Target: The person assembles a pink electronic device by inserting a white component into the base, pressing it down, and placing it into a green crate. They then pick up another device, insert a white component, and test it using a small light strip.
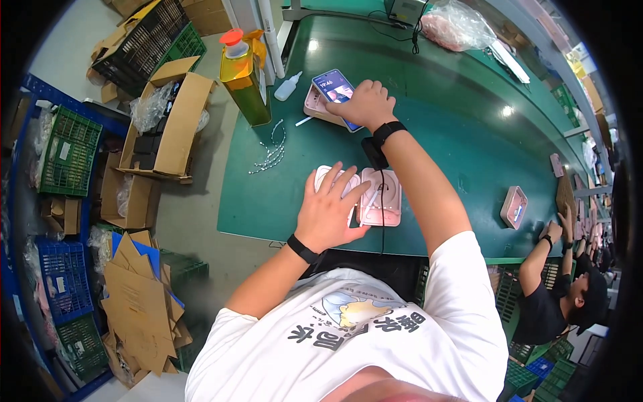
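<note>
My left hand (pixel 329 209) lies palm down with spread fingers over the white-and-pink left half of an opened case; the hand covers most of that half. Beside it, the pink right half (pixel 390 194) shows a round recess, with a thin white stick and a dark cable across it. Farther up the table, my right hand (pixel 368 107) grips a smartphone (pixel 333 86) with a lit screen, thumb on its left side. Under the phone sits a pink box (pixel 316 102), partly hidden. A short white stick (pixel 304 121) is next to that box.
A white squeeze bottle (pixel 288 87), a yellow-green can (pixel 246 87) with a red cap and a beaded string (pixel 270 158) are at the left. Another pink case (pixel 514 208) lies right. Plastic bags (pixel 458 27) lie at the back. A co-worker (pixel 559 295) works at the far right.
</note>
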Demonstrator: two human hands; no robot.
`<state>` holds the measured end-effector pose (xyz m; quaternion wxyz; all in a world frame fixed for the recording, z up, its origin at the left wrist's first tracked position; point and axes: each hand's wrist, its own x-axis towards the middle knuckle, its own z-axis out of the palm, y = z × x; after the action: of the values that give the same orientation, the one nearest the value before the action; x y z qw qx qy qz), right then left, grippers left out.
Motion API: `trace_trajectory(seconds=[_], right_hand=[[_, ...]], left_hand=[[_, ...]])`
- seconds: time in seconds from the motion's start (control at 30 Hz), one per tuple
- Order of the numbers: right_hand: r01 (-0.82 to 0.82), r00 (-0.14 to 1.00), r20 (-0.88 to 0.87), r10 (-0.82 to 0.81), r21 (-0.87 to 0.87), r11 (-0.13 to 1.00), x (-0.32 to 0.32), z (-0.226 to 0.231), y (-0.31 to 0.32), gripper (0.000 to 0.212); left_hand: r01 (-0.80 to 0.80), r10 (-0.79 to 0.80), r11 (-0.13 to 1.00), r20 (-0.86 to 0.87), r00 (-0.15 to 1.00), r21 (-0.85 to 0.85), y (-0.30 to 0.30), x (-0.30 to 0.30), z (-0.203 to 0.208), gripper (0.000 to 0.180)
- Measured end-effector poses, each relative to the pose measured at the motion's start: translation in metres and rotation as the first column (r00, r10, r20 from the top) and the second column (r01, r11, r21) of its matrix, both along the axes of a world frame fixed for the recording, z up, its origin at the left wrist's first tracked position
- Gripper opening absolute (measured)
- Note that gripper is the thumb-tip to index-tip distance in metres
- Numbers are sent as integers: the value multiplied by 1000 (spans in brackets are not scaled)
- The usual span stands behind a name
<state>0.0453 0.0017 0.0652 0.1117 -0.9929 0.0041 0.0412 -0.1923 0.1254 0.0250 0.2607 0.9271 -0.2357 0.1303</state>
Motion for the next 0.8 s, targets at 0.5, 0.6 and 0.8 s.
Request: trace_trajectory(seconds=[0.5, 0.6, 0.8], right_hand=[[22, 992, 124, -16, -48, 999, -20, 12, -15, 105], [-276, 961, 78, 265, 235, 932, -64, 33, -74, 63], [-614, 773, 176, 609, 446, 651, -152, 3, -138, 24]], left_hand=[[-5, 5, 1000, -2, 1000, 17, 1, 4, 1, 83], [16, -16, 1000, -15, 1000, 9, 3, 4, 0, 82], [38, -37, 999, -28, 999, 35, -1, 2, 4, 85]])
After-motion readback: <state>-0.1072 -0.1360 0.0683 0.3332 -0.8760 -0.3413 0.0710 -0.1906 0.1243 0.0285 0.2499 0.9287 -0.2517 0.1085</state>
